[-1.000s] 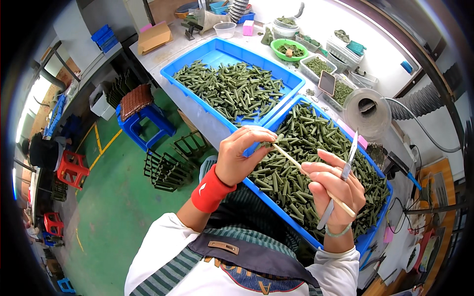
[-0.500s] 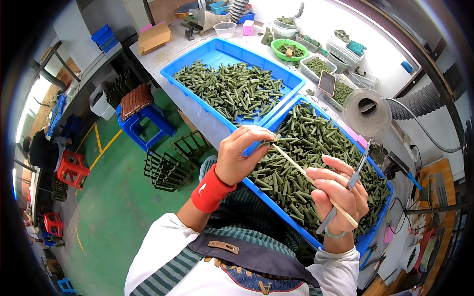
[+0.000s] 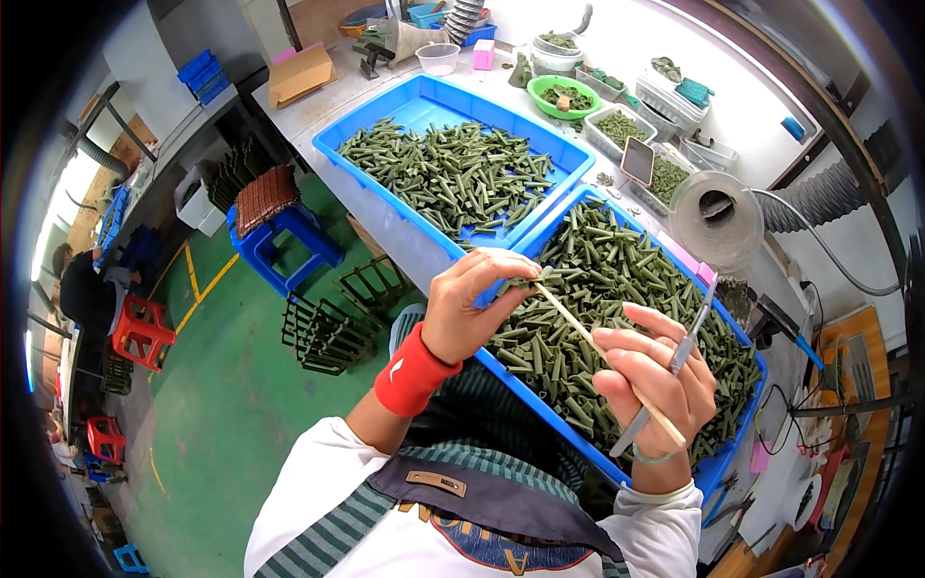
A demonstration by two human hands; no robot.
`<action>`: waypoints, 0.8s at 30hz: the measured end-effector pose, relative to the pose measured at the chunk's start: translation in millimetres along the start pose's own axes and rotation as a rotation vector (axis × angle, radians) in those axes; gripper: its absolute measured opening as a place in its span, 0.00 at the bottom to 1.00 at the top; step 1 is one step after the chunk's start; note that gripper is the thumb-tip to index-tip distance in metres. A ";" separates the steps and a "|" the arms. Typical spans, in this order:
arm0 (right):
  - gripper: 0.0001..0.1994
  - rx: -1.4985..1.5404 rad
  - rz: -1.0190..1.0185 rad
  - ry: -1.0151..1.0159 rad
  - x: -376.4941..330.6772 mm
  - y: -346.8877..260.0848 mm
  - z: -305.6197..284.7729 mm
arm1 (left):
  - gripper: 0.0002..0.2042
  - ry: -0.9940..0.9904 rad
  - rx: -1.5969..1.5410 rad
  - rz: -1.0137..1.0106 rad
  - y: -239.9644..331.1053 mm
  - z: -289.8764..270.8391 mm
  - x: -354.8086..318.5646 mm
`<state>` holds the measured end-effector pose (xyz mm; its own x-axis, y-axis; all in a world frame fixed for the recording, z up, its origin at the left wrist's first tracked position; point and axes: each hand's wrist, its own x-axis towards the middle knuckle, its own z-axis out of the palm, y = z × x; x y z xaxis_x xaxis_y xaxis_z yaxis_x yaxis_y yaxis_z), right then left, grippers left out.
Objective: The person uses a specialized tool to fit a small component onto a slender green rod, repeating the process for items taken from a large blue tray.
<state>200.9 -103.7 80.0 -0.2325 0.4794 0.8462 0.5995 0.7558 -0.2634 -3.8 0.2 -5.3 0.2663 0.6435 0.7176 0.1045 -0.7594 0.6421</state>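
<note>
My left hand (image 3: 479, 303), a red wristband below it, pinches a small green piece (image 3: 529, 283) above the nearer blue tray (image 3: 554, 417). A thin wooden stick (image 3: 570, 321) runs from my right hand (image 3: 665, 380) up to that piece, its tip touching or just inside it; the fingers hide which. The same hand also holds a slim grey metal tool (image 3: 629, 433), crossing the stick between the fingers. Under both hands the tray is heaped with short green rolled tubes (image 3: 554, 371).
A second blue tray (image 3: 409, 111) of similar tubes adjoins at the far left. Behind stand a green bowl (image 3: 562, 97), plastic tubs (image 3: 619, 130), a phone (image 3: 638, 161) and a clear funnel-shaped hood (image 3: 715, 222). On the floor are a blue stool (image 3: 279, 241) and dark racks (image 3: 328, 332).
My right hand has shifted slightly left, and the stick and metal tool stand a little steeper. My left hand is almost still. A person at the far left has moved slightly.
</note>
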 end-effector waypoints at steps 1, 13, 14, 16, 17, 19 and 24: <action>0.17 0.001 -0.005 -0.003 1.1 -1.7 -1.2 | 0.14 0.000 -0.001 0.004 0.0 0.2 0.2; 0.18 -0.045 -0.062 0.013 -1.5 1.1 4.1 | 0.15 -0.022 0.012 0.023 3.1 3.1 1.1; 0.18 -0.046 -0.053 0.020 -2.6 -0.3 1.1 | 0.15 -0.022 0.012 0.023 3.0 2.9 0.8; 0.18 -0.047 -0.043 0.026 -3.1 -0.7 0.1 | 0.15 -0.018 0.014 0.012 2.9 2.3 0.3; 0.18 -0.038 -0.045 0.033 -3.1 -0.5 0.5 | 0.15 -0.018 0.015 0.013 3.2 1.9 0.5; 0.18 -0.028 -0.046 0.041 -3.6 0.6 1.7 | 0.15 -0.019 0.013 0.019 3.9 1.0 0.8; 0.19 -0.042 -0.071 0.019 -0.8 2.5 8.4 | 0.13 -0.014 0.013 0.030 7.7 4.5 2.9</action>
<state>196.2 -98.4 74.8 -0.2615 0.4163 0.8708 0.6135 0.7682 -0.1830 2.2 -4.2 0.5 0.2831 0.6188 0.7328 0.1083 -0.7798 0.6166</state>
